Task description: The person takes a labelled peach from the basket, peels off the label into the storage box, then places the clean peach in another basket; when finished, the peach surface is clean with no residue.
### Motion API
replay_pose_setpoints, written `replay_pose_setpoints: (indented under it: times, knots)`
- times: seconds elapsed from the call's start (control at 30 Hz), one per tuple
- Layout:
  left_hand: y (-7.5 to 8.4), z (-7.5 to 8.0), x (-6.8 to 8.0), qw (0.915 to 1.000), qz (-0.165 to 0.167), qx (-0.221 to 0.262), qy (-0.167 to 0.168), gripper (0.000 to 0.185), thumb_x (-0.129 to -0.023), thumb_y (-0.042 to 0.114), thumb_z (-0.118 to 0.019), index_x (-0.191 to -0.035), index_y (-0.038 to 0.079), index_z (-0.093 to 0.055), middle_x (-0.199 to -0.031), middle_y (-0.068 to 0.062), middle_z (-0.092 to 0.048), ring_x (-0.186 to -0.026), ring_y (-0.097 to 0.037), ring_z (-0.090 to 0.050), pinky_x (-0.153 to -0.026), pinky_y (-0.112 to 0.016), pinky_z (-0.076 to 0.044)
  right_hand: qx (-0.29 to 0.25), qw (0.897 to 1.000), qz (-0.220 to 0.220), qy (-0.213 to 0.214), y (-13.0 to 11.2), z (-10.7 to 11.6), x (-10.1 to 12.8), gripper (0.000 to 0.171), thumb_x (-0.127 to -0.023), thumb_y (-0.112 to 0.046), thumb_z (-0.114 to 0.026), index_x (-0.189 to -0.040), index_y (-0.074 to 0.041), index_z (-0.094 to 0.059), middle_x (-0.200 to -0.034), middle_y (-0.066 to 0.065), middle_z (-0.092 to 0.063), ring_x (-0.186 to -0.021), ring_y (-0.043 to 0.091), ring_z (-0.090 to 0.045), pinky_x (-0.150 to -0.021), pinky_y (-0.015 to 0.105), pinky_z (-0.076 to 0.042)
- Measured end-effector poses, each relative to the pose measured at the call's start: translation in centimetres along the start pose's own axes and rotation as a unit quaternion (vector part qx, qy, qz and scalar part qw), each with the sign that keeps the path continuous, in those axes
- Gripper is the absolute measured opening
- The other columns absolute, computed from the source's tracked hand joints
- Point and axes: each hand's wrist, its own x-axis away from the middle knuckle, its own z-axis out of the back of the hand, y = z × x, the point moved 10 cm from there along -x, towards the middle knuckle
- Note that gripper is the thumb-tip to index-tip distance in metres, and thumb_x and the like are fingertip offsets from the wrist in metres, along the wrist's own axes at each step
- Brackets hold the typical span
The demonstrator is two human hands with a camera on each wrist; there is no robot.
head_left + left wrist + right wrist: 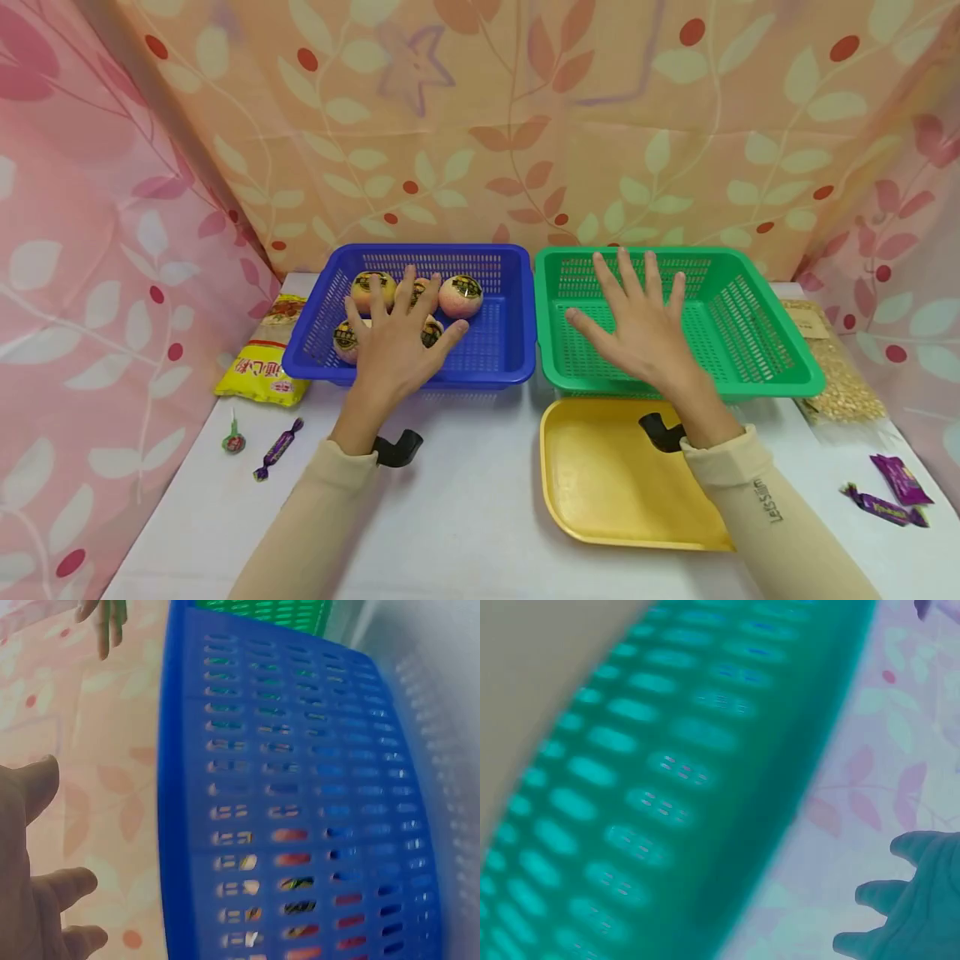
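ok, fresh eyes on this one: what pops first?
The spread hands: left hand above the blue basket, right hand above the green basket beside it. Next, the round, labelled peach-like balls grouped toward the blue basket's left side. Then the yellow tray, on the wearer's side of the green basket.

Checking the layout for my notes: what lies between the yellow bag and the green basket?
The blue basket, holding round balls, lies between the yellow bag and the green basket. The left hand appears over it. The head view shows this.
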Motion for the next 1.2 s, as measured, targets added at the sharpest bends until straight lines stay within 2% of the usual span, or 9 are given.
replay_pose_setpoints:
  times: [0.13,0.27,0.47,0.6,0.7,0.8,0.93,1.0,1.2]
  knots:
    - [-1.3,0.9,0.5,0.9995,0.013,0.027,0.014,0.082,-0.093,0.081,-0.034,-0.161,0.036,-0.028,-0.173,-0.003,-0.012,-0.158,-0.046,0.007,-0.116,-0.078,0.009,-0.03,0.999,0.01,-0.016,-1.0,0.4,-1.2,0.088,-0.097,-0.076,-0.035,-0.165,-0.029,-0.004,-0.173,0.007,0.004,-0.158,0.041,0.016,-0.117,0.074,0.017]
    - [-3.3,1.5,1.0,0.9982,0.026,0.042,0.033,0.078,-0.095,0.075,-0.041,-0.16,0.033,-0.032,-0.173,-0.005,-0.015,-0.158,-0.048,0.001,-0.115,-0.08,0.006,-0.053,0.997,0.032,-0.038,-2.4,0.1,-2.8,0.086,-0.097,-0.076,-0.036,-0.164,-0.033,-0.004,-0.173,0.006,0.001,-0.159,0.04,0.012,-0.118,0.073,0.013]
    - [-7.1,1.7,1.5,0.9956,0.053,0.071,0.031,0.079,-0.095,0.073,-0.044,-0.161,0.031,-0.032,-0.172,-0.01,-0.017,-0.156,-0.052,-0.002,-0.113,-0.082,0.008,-0.098,0.988,0.085,-0.085,-5.5,-1.6,-5.0,0.088,-0.096,-0.067,-0.053,-0.165,-0.033,-0.011,-0.173,0.005,-0.013,-0.159,0.038,-0.004,-0.122,0.07,0.001]
    - [-9.5,1.6,1.8,0.9943,0.059,0.087,0.019,0.081,-0.095,0.07,-0.049,-0.161,0.027,-0.032,-0.171,-0.013,-0.018,-0.155,-0.053,-0.003,-0.112,-0.082,0.007,-0.134,0.978,0.113,-0.113,-7.5,-2.8,-6.4,0.085,-0.095,-0.058,-0.061,-0.164,-0.03,-0.02,-0.169,0.007,-0.026,-0.155,0.038,-0.017,-0.121,0.069,-0.009]
    - [-11.0,1.4,1.8,0.994,0.06,0.092,0.002,0.082,-0.094,0.07,-0.051,-0.162,0.028,-0.03,-0.171,-0.013,-0.017,-0.155,-0.053,-0.003,-0.113,-0.082,0.008,-0.157,0.972,0.122,-0.127,-8.4,-3.4,-7.7,0.08,-0.096,-0.053,-0.063,-0.163,-0.028,-0.026,-0.167,0.008,-0.031,-0.153,0.037,-0.023,-0.12,0.07,-0.012]
    - [-12.5,1.0,2.0,0.9935,0.064,0.092,-0.019,0.085,-0.093,0.071,-0.052,-0.162,0.029,-0.028,-0.172,-0.014,-0.015,-0.155,-0.053,-0.002,-0.111,-0.082,0.01,-0.181,0.966,0.127,-0.133,-9.0,-4.0,-9.0,0.076,-0.095,-0.049,-0.065,-0.161,-0.025,-0.033,-0.165,0.008,-0.036,-0.153,0.035,-0.027,-0.124,0.064,-0.017]
    - [-14.6,1.1,2.4,0.9924,0.072,0.095,-0.03,0.087,-0.093,0.07,-0.053,-0.163,0.027,-0.026,-0.171,-0.016,-0.014,-0.156,-0.052,0.002,-0.108,-0.085,0.013,-0.244,0.952,0.118,-0.144,-9.2,-5.0,-10.7,0.071,-0.095,-0.042,-0.069,-0.157,-0.021,-0.041,-0.159,0.011,-0.045,-0.148,0.034,-0.039,-0.121,0.054,-0.032]
    - [-15.5,1.2,2.6,0.9916,0.075,0.101,-0.03,0.087,-0.093,0.068,-0.054,-0.163,0.026,-0.024,-0.171,-0.016,-0.014,-0.156,-0.05,0.004,-0.107,-0.085,0.013,-0.277,0.943,0.108,-0.15,-9.3,-5.4,-11.5,0.068,-0.095,-0.038,-0.071,-0.155,-0.02,-0.044,-0.155,0.013,-0.049,-0.143,0.035,-0.045,-0.117,0.053,-0.038]
    - [-16.9,0.8,3.1,0.9888,0.072,0.123,-0.045,0.086,-0.093,0.063,-0.059,-0.163,0.026,-0.025,-0.171,-0.013,-0.016,-0.157,-0.048,0.002,-0.111,-0.081,0.014,-0.342,0.922,0.091,-0.158,-9.9,-5.9,-13.0,0.063,-0.095,-0.032,-0.072,-0.152,-0.021,-0.048,-0.148,0.015,-0.054,-0.129,0.031,-0.053,-0.106,0.05,-0.046]
